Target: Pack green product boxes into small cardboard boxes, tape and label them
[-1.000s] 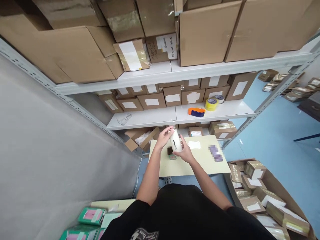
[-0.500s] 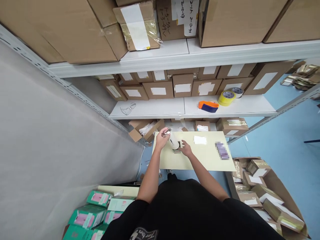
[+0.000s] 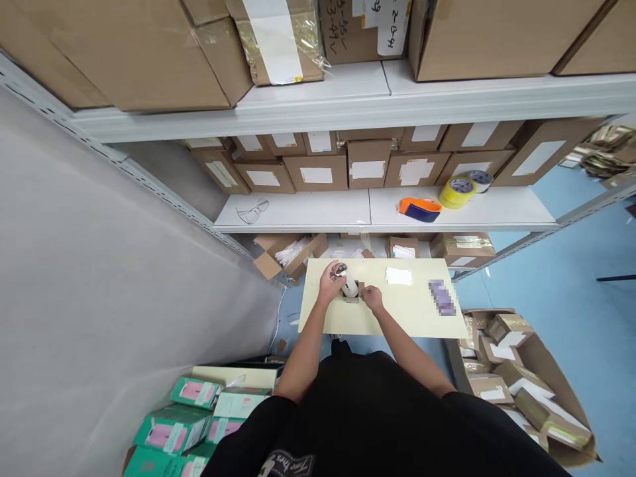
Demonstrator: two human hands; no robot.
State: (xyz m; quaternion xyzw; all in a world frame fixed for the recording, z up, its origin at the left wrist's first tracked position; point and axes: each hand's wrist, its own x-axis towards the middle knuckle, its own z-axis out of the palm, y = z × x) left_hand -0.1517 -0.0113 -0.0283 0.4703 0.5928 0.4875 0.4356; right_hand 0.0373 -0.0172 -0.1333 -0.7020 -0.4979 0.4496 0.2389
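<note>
My left hand (image 3: 328,285) is wrapped round the upper part of a white bottle (image 3: 350,287) with a shiny silver top. The bottle tilts, and its lower end is at the opening of a small cardboard box (image 3: 352,300) on the pale yellow board (image 3: 322,321). How far in the bottle sits, I cannot tell. On the right of the box, my right hand (image 3: 372,298) has its fingers closed on a brown flap (image 3: 362,289).
White labels (image 3: 399,275) and a pixelated purple item (image 3: 442,298) lie on the board. Glasses (image 3: 253,211), an orange-and-blue tape dispenser (image 3: 420,209) and yellow tape (image 3: 457,192) rest on the shelf. A large carton (image 3: 561,397) of parcels stands right; green boxes (image 3: 169,430) lie lower left.
The bottle has moved slightly right and down to the box opening, with my left hand following. My right hand has gone from spread fingers to closed on the flap. The view has shifted a little.
</note>
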